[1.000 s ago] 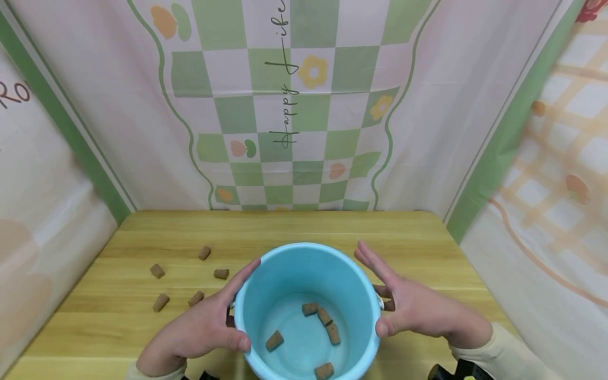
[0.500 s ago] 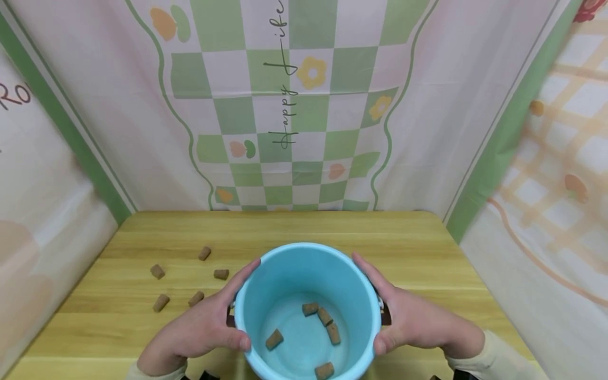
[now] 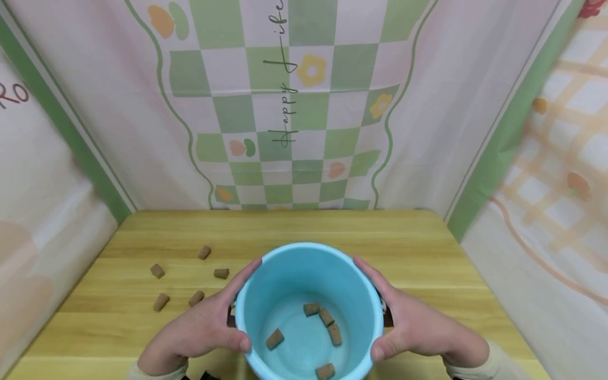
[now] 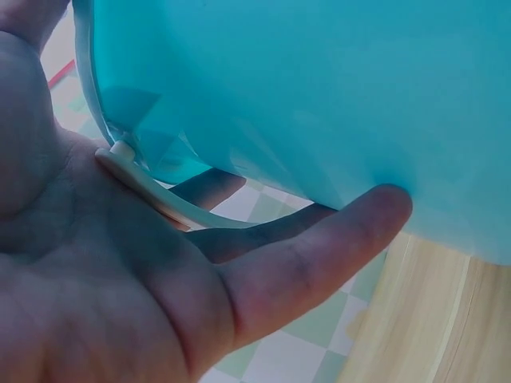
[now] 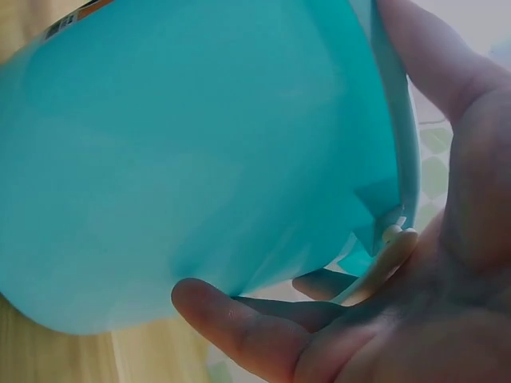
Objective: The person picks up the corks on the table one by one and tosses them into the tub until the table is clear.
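A light blue bucket [image 3: 307, 269] stands at the front middle of the table in the head view, its mouth facing up. Several small brown corks [image 3: 274, 339] lie on its floor. My left hand [image 3: 201, 327] holds the bucket's left side, thumb on the rim and fingers along the outer wall. On the opposite side, my right hand [image 3: 418, 324] grips it in the same way. The left wrist view shows the pale handle [image 4: 152, 187] hanging between palm and bucket wall. In the right wrist view, fingertips [image 5: 196, 299] press the outer wall, close to the handle [image 5: 383, 263].
More corks [image 3: 161, 302] lie scattered on the wooden table [image 3: 404, 237], left of the bucket. A checked cloth [image 3: 311, 113] hangs behind the table's back edge, with further cloth at both sides.
My right hand, earlier spread beside the rim with its fingers lifted, has come in and closed around the bucket's right side. My left hand keeps its hold. The bucket has barely shifted.
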A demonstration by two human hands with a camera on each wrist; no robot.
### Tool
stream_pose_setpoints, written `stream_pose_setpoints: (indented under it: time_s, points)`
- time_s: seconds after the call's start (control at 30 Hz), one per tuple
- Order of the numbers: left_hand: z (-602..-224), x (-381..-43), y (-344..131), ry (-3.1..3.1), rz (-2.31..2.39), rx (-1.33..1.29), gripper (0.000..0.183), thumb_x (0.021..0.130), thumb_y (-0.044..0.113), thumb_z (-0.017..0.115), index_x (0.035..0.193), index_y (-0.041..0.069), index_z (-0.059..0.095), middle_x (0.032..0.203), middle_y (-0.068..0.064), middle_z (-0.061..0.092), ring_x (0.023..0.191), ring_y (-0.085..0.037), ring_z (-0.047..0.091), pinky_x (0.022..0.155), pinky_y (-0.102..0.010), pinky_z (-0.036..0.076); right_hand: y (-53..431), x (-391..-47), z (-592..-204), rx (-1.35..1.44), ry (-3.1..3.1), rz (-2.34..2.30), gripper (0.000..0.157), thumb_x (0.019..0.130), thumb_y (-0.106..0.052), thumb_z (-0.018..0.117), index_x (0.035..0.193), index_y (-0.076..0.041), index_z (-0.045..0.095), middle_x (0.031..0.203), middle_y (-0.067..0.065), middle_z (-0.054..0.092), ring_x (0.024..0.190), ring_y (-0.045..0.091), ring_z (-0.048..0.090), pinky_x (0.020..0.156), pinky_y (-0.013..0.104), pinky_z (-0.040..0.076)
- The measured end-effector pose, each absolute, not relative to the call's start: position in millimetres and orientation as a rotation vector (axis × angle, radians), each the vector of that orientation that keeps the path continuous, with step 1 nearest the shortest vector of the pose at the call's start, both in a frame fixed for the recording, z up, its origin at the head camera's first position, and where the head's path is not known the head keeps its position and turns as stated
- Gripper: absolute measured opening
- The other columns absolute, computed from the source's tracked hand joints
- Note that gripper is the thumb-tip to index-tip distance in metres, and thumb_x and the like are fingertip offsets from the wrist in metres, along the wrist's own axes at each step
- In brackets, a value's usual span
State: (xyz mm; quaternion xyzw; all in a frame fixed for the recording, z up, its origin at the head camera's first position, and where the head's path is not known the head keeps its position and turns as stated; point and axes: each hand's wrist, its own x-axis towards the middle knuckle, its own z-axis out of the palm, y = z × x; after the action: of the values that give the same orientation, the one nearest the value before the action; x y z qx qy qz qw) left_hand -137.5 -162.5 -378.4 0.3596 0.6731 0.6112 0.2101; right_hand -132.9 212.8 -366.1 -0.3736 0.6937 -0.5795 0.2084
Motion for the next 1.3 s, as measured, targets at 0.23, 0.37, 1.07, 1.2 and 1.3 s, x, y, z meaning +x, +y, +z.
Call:
stream_pose_setpoints:
  time_s: [0.23, 0.37, 1.07, 1.2, 1.3]
  points:
    - [-378.3, -137.5, -163.1, 1.869, 1.699, 0.993, 0.101, 0.083, 0.023, 0.073, 0.15, 0.029, -0.002, 0.148, -0.015, 0.022, 0.121, -0.042, 0.039, 0.087, -0.042, 0.046, 212.1, -131.3, -365.9, -1.038, 1.948, -1.613, 0.116, 0.075, -0.021, 0.081, 0.15, -0.022, -0.007, 0.141, 0.025, 0.027, 0.113, 0.041, 0.047, 0.079, 0.043, 0.05]
    - [-378.6, -139.5, -162.8, 1.877, 1.689, 1.012, 0.103, 0.082, 0.024, 0.074, 0.15, 0.029, -0.002, 0.147, -0.015, 0.023, 0.121, -0.041, 0.039, 0.087, -0.042, 0.046, 211.7, -130.6, -366.3, -1.045, 1.935, -1.63, 0.115, 0.075, -0.02, 0.08, 0.15, -0.021, -0.008, 0.14, 0.027, 0.027, 0.112, 0.041, 0.048, 0.078, 0.044, 0.051]
    - [-376.4, -138.4, -161.3, 1.931, 1.667, 0.983, 0.105, 0.08, 0.021, 0.076, 0.15, 0.031, -0.001, 0.146, -0.015, 0.026, 0.119, -0.031, 0.044, 0.085, -0.04, 0.047, 207.5, -129.9, -360.1, -1.055, 2.073, -1.533, 0.123, 0.07, -0.023, 0.084, 0.15, -0.022, -0.01, 0.141, 0.023, 0.03, 0.111, 0.039, 0.049, 0.078, 0.04, 0.051]
    - [-375.8, -137.8, -161.1, 1.923, 1.669, 0.981, 0.104, 0.081, 0.022, 0.075, 0.15, 0.031, -0.001, 0.146, -0.015, 0.025, 0.119, -0.033, 0.043, 0.085, -0.041, 0.047, 205.7, -128.5, -359.5, -1.068, 2.131, -1.502, 0.126, 0.067, -0.036, 0.085, 0.15, -0.022, -0.01, 0.143, 0.019, 0.03, 0.114, 0.038, 0.047, 0.082, 0.038, 0.049]
    - [-375.2, -136.9, -160.7, 1.921, 1.67, 0.976, 0.103, 0.081, 0.022, 0.075, 0.15, 0.031, -0.001, 0.146, -0.015, 0.025, 0.119, -0.035, 0.043, 0.085, -0.042, 0.047, 205.6, -127.3, -360.4, -1.113, 2.158, -1.492, 0.128, 0.065, -0.043, 0.083, 0.15, -0.019, -0.01, 0.145, 0.02, 0.027, 0.117, 0.04, 0.044, 0.087, 0.037, 0.046]
